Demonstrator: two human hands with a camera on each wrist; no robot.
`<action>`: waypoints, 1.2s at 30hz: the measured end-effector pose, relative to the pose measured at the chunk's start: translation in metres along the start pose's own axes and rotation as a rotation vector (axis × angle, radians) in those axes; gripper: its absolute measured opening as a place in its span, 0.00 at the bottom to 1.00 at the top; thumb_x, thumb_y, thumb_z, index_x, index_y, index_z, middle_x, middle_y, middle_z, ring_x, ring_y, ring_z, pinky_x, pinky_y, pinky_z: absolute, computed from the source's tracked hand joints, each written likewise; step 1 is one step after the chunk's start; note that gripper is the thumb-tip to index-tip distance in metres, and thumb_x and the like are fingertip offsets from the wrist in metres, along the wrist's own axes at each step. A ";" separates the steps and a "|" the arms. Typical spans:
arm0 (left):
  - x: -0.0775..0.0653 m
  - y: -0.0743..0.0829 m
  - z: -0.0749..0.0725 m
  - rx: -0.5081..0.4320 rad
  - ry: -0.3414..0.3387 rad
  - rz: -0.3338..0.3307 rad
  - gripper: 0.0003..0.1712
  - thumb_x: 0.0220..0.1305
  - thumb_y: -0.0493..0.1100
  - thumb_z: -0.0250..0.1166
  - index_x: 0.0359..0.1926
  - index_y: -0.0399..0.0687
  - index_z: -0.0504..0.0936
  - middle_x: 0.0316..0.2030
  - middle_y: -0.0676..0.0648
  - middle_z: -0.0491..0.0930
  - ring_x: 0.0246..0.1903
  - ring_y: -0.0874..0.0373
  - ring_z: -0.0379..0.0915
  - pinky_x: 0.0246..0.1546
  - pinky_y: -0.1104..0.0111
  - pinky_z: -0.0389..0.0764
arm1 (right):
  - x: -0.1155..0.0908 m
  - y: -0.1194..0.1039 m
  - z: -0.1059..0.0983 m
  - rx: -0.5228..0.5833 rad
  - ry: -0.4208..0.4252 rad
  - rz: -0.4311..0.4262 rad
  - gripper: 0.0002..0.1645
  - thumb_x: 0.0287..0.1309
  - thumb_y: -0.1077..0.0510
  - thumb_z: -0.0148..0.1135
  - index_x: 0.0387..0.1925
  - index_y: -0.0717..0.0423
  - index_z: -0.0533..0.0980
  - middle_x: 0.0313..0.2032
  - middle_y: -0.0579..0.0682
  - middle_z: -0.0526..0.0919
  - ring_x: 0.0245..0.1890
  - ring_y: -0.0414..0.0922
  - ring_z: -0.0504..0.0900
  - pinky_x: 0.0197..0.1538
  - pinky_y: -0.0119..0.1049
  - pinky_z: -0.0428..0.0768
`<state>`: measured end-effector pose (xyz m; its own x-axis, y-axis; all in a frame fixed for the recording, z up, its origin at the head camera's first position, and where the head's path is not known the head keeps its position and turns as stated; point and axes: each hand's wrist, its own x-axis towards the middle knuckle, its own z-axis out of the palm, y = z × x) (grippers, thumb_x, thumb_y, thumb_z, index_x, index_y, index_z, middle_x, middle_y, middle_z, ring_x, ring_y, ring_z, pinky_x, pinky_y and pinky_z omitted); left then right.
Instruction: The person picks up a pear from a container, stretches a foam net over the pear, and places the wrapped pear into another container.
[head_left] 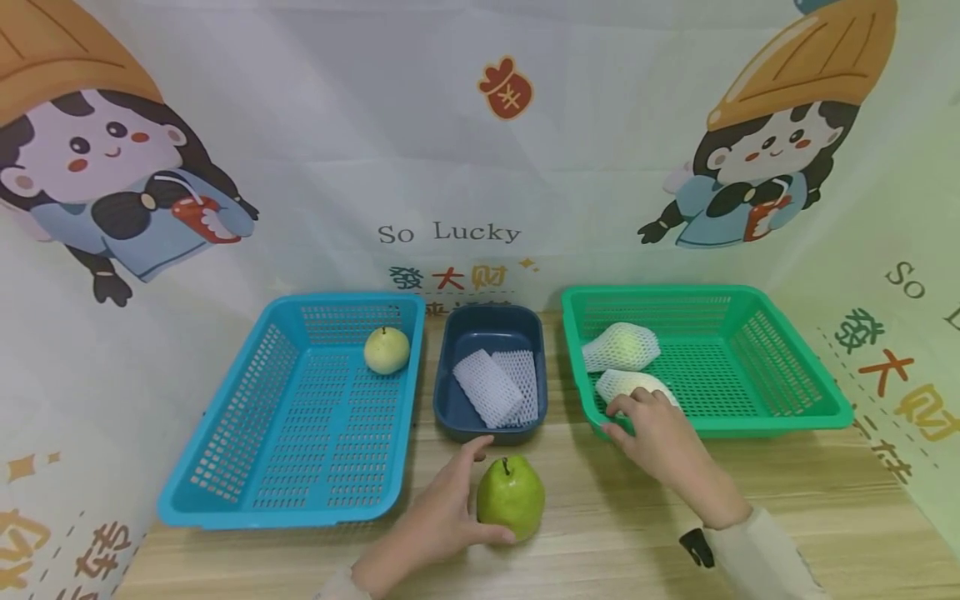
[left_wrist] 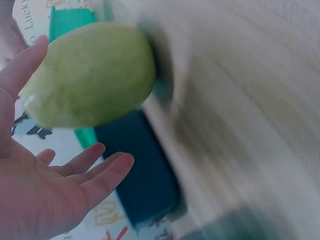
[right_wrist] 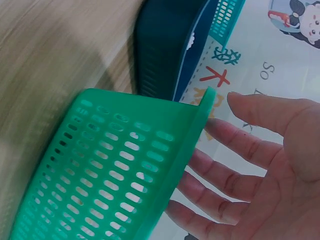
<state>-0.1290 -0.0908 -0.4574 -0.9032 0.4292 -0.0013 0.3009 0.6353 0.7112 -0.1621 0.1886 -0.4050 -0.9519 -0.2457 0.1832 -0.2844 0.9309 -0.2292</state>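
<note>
A green pear (head_left: 512,497) is upright at the front of the wooden table, stem up. My left hand (head_left: 442,508) curves around its left side, thumb in front and fingers behind. In the left wrist view the fingers (left_wrist: 106,175) are spread and apart from the pear (left_wrist: 95,75); whether the thumb touches it, I cannot tell. Over the front-left rim of the green basket (head_left: 750,423) hovers my right hand (head_left: 663,437), its fingers loosely bent. Under it lies a pear in a white foam net (head_left: 633,385), partly hidden by the fingers. Another netted pear (head_left: 626,346) rests behind that one.
A dark blue tub (head_left: 442,408) at the middle holds white foam nets (head_left: 487,390). On the left, a blue basket (head_left: 168,500) contains a pale yellow pear (head_left: 387,350) in its back right corner. A printed cloth (head_left: 360,150) hangs behind the baskets.
</note>
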 end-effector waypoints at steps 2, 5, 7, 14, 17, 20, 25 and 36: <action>-0.005 0.000 -0.007 0.028 0.019 0.002 0.61 0.37 0.60 0.75 0.69 0.50 0.52 0.61 0.38 0.67 0.59 0.42 0.65 0.54 0.45 0.70 | 0.001 -0.001 -0.001 0.010 0.009 -0.005 0.11 0.53 0.54 0.66 0.36 0.56 0.80 0.34 0.53 0.80 0.35 0.51 0.76 0.35 0.47 0.75; -0.012 0.002 -0.016 0.072 0.048 0.003 0.58 0.40 0.58 0.75 0.69 0.49 0.53 0.62 0.39 0.66 0.61 0.42 0.63 0.56 0.46 0.69 | 0.005 -0.003 -0.002 0.008 0.040 -0.016 0.11 0.53 0.54 0.66 0.36 0.57 0.80 0.34 0.54 0.81 0.36 0.52 0.77 0.37 0.48 0.76; -0.016 0.004 -0.021 0.100 0.062 0.000 0.56 0.42 0.56 0.75 0.68 0.50 0.55 0.63 0.42 0.65 0.62 0.43 0.62 0.57 0.47 0.69 | 0.006 -0.005 -0.004 0.009 0.064 -0.026 0.10 0.52 0.55 0.66 0.35 0.57 0.80 0.33 0.54 0.81 0.37 0.54 0.77 0.37 0.48 0.76; -0.034 0.010 -0.035 0.261 0.175 0.066 0.40 0.49 0.49 0.72 0.62 0.52 0.65 0.59 0.47 0.70 0.59 0.50 0.64 0.57 0.53 0.71 | 0.017 -0.022 -0.007 0.108 0.124 -0.064 0.08 0.52 0.60 0.66 0.35 0.58 0.79 0.37 0.55 0.80 0.45 0.57 0.76 0.46 0.49 0.76; -0.042 0.010 -0.040 0.393 0.263 0.092 0.37 0.48 0.48 0.72 0.60 0.52 0.68 0.55 0.48 0.73 0.56 0.51 0.67 0.54 0.56 0.73 | 0.024 -0.031 -0.005 0.169 0.133 -0.095 0.07 0.53 0.62 0.64 0.36 0.58 0.79 0.38 0.53 0.80 0.46 0.54 0.76 0.47 0.48 0.77; -0.051 0.009 -0.045 0.501 0.339 0.094 0.35 0.47 0.46 0.72 0.57 0.51 0.71 0.52 0.47 0.74 0.53 0.50 0.69 0.53 0.57 0.73 | 0.030 -0.040 -0.001 0.203 0.132 -0.136 0.08 0.52 0.64 0.64 0.37 0.58 0.79 0.38 0.52 0.79 0.45 0.52 0.77 0.46 0.46 0.79; -0.063 0.007 -0.048 0.586 0.393 0.050 0.33 0.46 0.45 0.72 0.56 0.48 0.73 0.48 0.46 0.76 0.48 0.49 0.71 0.48 0.56 0.75 | 0.043 -0.052 0.008 0.240 0.044 -0.173 0.10 0.53 0.65 0.63 0.40 0.60 0.78 0.39 0.52 0.79 0.40 0.47 0.78 0.43 0.41 0.79; -0.074 0.000 -0.042 0.702 0.426 -0.006 0.24 0.46 0.40 0.71 0.47 0.44 0.78 0.39 0.45 0.78 0.38 0.50 0.74 0.39 0.59 0.78 | 0.075 -0.068 0.046 0.249 -0.178 -0.103 0.15 0.54 0.67 0.59 0.45 0.61 0.75 0.44 0.59 0.77 0.41 0.50 0.77 0.43 0.43 0.78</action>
<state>-0.0751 -0.1494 -0.4274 -0.9017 0.2331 0.3641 0.2889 0.9514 0.1065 -0.2189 0.0942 -0.4193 -0.9152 -0.3995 0.0525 -0.3789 0.8090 -0.4494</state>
